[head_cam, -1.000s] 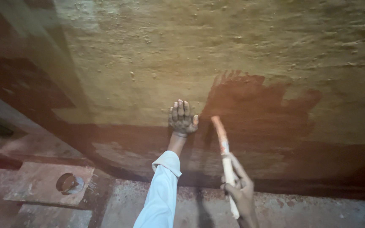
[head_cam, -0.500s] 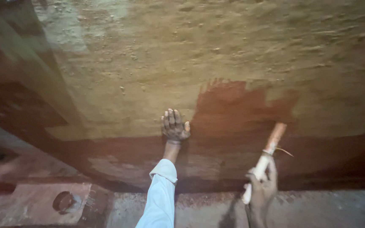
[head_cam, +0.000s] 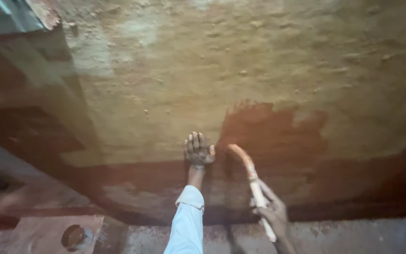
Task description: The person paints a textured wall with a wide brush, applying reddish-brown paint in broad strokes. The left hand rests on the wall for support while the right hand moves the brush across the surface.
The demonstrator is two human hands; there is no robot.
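Head view: left hand (head_cam: 199,149) pressed flat, fingers spread, on a rusty metal wall (head_cam: 212,70), right hand (head_cam: 272,214) gripping a paintbrush (head_cam: 250,178) whose tip touches the reddish-brown painted patch (head_cam: 278,136) just beside the left.

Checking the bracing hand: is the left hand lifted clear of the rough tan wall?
No, the left hand lies flat against the rough tan wall, fingers spread.

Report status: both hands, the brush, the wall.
Left hand flat on the rough wall. Right hand gripping the brush, tip at the dark red painted patch. Nothing between brush and wall.
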